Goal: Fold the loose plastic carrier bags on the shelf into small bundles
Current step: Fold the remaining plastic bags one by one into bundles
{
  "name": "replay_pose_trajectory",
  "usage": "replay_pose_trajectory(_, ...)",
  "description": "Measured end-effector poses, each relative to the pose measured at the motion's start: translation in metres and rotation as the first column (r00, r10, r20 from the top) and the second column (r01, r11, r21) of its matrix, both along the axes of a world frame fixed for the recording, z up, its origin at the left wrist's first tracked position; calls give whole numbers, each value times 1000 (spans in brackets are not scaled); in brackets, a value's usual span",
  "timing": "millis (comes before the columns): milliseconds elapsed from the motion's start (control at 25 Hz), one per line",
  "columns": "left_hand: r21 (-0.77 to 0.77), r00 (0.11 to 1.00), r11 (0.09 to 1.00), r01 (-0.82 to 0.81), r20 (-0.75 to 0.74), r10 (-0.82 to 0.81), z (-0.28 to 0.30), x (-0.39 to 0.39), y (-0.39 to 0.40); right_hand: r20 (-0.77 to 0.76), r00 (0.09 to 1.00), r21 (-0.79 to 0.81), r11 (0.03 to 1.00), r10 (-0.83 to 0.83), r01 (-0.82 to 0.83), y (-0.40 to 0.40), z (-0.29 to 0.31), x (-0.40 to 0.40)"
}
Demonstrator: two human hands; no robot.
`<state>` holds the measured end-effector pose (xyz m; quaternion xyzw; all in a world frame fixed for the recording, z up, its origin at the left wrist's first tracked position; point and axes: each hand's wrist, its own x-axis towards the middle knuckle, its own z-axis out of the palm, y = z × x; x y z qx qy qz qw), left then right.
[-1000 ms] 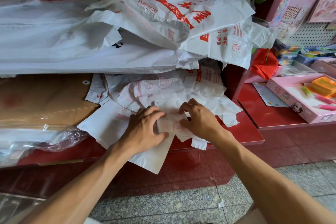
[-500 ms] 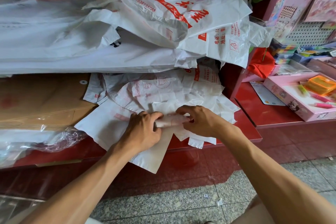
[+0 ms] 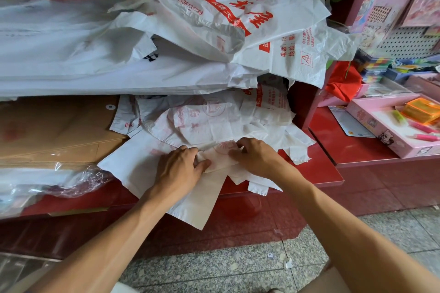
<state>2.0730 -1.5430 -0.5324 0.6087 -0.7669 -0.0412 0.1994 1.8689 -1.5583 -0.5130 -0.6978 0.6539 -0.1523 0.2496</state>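
Two hands are working one bag: your left hand [image 3: 177, 169] is pinning and pinching the half-folded bag [image 3: 217, 158] against the red shelf [image 3: 316, 173] so its creases hold. Your right hand [image 3: 256, 157] is gripping its opposite end, beneath the loose bags [image 3: 214, 116].

Two hands work here, the left hand [image 3: 177, 169] and the right hand [image 3: 258, 158], on one small folded bag [image 3: 220, 158]. The loose white carrier bags [image 3: 226, 19] lie heaped, too overlapped to count. One pink box [image 3: 390, 126] holds two pink pens [image 3: 422, 132].
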Motion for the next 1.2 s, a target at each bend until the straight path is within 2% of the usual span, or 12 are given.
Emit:
replay_pose_trajectory(160,69,994,998,2,-106,5,-1,1,-5,-38,997,-129,990,-66,61,6,-5,14)
replay_pose_trajectory(320,200,908,979,31,-415,56,5,-1,-9,317,936,-43,984,-150,172,5,5,15)
replay_pose_trajectory(440,226,669,966,125,-738,86,16,-2,-8,688,676,191,964,-265,184,6,14,15)
replay_pose_trajectory(520,190,435,969,159,-894,104,25,-1,-4,794,541,240,961,-277,139,6,20,18)
replay_pose_trajectory(600,176,285,977,119,-949,136,36,6,1,869,435,222,971,-236,84,8,31,29)
replay_pose_trajectory(720,165,315,986,10,-937,153,53,31,6,950,214,240,970,-228,-36,12,41,55)
replay_pose_trajectory(760,163,359,987,0,-921,152,58,40,9,950,228,237,969,-215,-75,15,45,64)
replay_pose_trajectory(880,156,405,987,-36,-901,157,74,75,30,808,589,137,978,-17,-160,29,54,92)
replay_pose_trajectory(920,148,405,987,-68,-900,163,80,90,40,751,659,104,978,41,-181,35,58,105)
replay_pose_trajectory(1000,159,427,982,-101,-885,188,88,123,59,746,659,67,972,101,-226,45,64,137)
replay_pose_trajectory(1120,275,479,959,-71,-833,275,95,175,93,825,554,86,943,113,-321,57,66,197)
replay_pose_trajectory(1200,287,493,943,-167,-804,332,94,210,122,860,501,136,901,100,-412,67,62,243)
